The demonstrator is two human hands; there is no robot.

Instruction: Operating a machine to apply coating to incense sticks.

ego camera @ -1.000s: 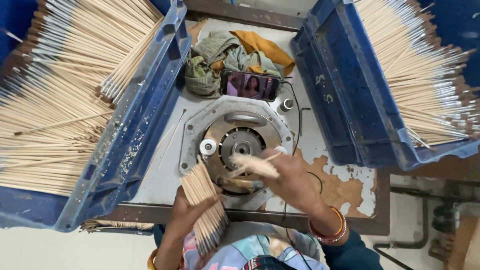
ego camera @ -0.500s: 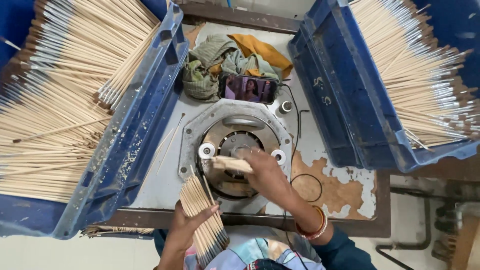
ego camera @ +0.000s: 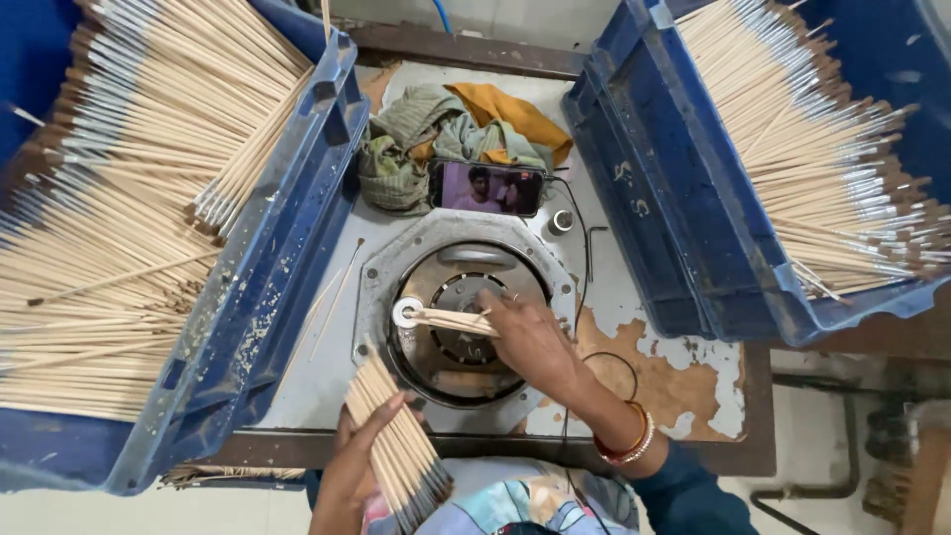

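Left hand [ego camera: 359, 468] grips a fanned bundle of thin wooden sticks [ego camera: 396, 451] at the worktop's [ego camera: 634, 327] near edge. Right hand [ego camera: 530, 337] pinches a few sticks [ego camera: 451, 319], tips at a white ring [ego camera: 406, 313] on the round metal machine [ego camera: 461, 322], worktop centre. Blue crates [ego camera: 248, 297] of sticks flank left and right edges. Phone [ego camera: 487, 188] and rags [ego camera: 451, 134] lie at the far edge.
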